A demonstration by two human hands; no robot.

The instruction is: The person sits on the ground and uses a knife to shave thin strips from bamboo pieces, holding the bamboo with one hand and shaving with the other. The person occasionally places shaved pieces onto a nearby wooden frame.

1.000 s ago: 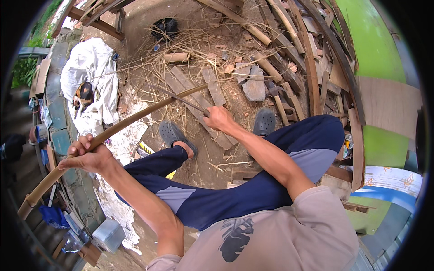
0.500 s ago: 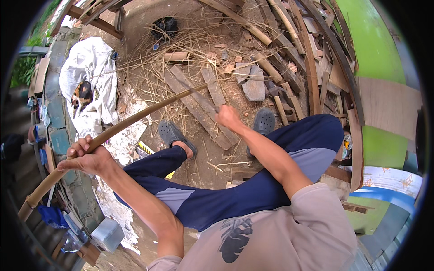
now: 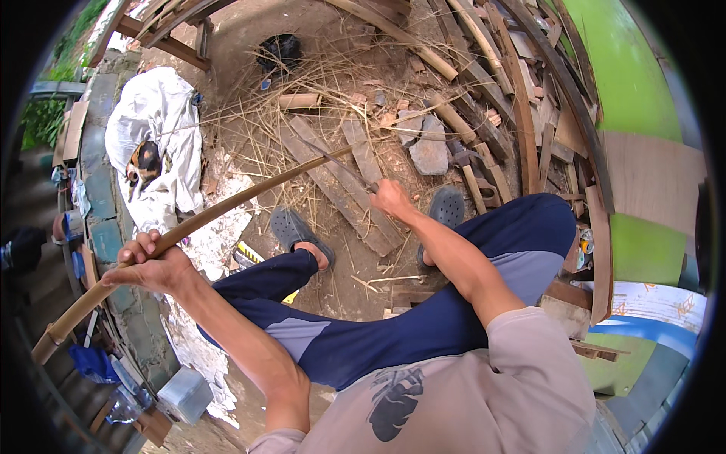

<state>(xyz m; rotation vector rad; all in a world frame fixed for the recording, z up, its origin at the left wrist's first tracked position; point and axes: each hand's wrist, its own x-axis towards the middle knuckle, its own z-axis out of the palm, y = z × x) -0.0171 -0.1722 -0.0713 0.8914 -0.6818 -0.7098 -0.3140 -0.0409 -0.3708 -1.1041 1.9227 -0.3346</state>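
Note:
A long split bamboo pole point(image 3: 249, 193) slants from the lower left up to the middle of the scene, its thin end above the planks. My left hand point(image 3: 151, 265) is closed around its thicker part, palm turned up and fingers curled over the top. In my right hand point(image 3: 393, 201) is the handle of a knife point(image 3: 355, 177) with a long, narrow dark blade. The blade points up and left, close to the pole's far end; whether the two touch I cannot tell. Below them two worn planks point(image 3: 344, 189) lie on the ground between my feet.
Bamboo shavings point(image 3: 333, 83) litter the dirt. A calico cat point(image 3: 145, 163) lies on white cloth point(image 3: 170, 113) at the left. Broken stone point(image 3: 429, 147), a hammer-like tool point(image 3: 470, 178) and stacked timber point(image 3: 522, 113) stand right, before a green panel point(image 3: 643, 250).
My right hand and the knife have shifted slightly; the blade, blurred along the pole's far end before, now shows apart to its lower side. My left hand keeps its hold on the pole.

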